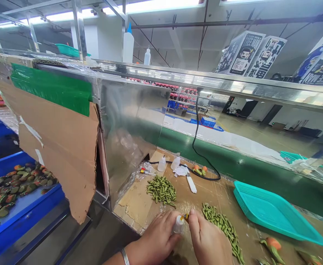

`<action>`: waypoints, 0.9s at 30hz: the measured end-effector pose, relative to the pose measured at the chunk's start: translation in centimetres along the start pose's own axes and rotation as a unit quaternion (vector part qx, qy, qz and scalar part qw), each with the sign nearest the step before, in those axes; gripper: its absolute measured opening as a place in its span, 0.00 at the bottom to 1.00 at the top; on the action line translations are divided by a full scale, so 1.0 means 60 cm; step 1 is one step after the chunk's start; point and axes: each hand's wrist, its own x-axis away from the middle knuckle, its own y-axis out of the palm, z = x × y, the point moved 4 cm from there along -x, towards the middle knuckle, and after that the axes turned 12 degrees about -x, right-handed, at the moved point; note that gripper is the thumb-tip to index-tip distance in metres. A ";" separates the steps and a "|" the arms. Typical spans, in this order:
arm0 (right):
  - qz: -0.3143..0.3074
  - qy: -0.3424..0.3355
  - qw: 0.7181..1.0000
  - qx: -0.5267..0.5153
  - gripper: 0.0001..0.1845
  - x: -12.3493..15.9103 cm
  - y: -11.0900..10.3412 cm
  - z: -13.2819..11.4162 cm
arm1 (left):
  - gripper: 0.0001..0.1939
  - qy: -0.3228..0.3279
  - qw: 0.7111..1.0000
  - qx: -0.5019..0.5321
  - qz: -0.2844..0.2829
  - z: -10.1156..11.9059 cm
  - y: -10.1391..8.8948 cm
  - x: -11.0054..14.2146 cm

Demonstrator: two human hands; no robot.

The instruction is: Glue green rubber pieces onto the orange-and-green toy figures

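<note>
My left hand (163, 235) is closed around a small translucent squeeze bottle (178, 225) with a yellowish nozzle. My right hand (208, 237) pinches a small yellow-and-dark tool (186, 217) against or right beside that nozzle; most of it is hidden by the fingers, so its kind is unclear. Just beyond my left hand lies a pile of small green curved pieces (161, 190). A second pile of the same green pieces (219, 222) spreads along the right side of my right hand.
Two more small bottles (162, 164), a white flat-bladed tool (191, 183) and a black cable (205, 178) lie at the back. A teal tray (277, 213) and orange-green figures (273, 244) are on the right. A metal panel (134, 136) and cardboard (59, 147) border the left.
</note>
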 end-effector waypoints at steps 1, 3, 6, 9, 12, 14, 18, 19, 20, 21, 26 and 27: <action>0.000 -0.001 1.000 0.002 0.28 0.000 0.000 -0.001 | 0.16 0.000 1.000 0.000 -0.002 0.000 0.001 0.000; -0.003 -0.002 1.000 0.007 0.27 0.001 -0.002 -0.003 | 0.16 0.000 1.000 -0.002 -0.006 -0.001 0.002 0.000; -0.007 0.003 1.000 0.014 0.26 0.003 -0.008 -0.007 | 0.16 -0.002 1.000 -0.004 -0.008 -0.002 0.002 -0.001; -0.010 0.008 1.000 0.020 0.26 0.006 -0.014 -0.012 | 0.16 -0.003 1.000 -0.005 -0.007 -0.001 0.002 0.000; -0.013 0.006 1.000 0.019 0.26 0.008 -0.022 -0.016 | 0.16 -0.003 1.000 -0.006 -0.006 -0.001 0.003 0.000; -0.011 0.002 1.000 0.015 0.25 0.009 -0.026 -0.018 | 0.16 -0.003 1.000 -0.006 -0.006 -0.001 0.003 -0.001; 0.003 -0.002 1.000 0.015 0.24 0.008 -0.025 -0.020 | 0.17 -0.002 1.000 -0.006 -0.005 -0.002 0.004 -0.001; 0.009 -0.003 1.000 0.017 0.24 0.009 -0.023 -0.020 | 0.17 -0.002 1.000 -0.006 -0.005 -0.002 0.004 -0.001; 0.016 -0.005 1.000 0.019 0.24 0.010 -0.022 -0.020 | 0.16 -0.002 1.000 -0.007 -0.005 -0.002 0.004 -0.001; 0.024 -0.007 0.999 0.021 0.25 0.011 -0.020 -0.020 | 0.16 -0.003 1.000 -0.007 -0.005 -0.002 0.004 -0.001; 0.052 -0.008 0.998 0.034 0.23 0.017 -0.019 -0.024 | 0.16 -0.001 1.000 -0.008 -0.004 -0.001 0.003 -0.001; 0.057 -0.009 0.998 0.035 0.23 0.017 -0.020 -0.025 | 0.16 0.000 1.000 -0.007 -0.005 0.000 0.003 -0.001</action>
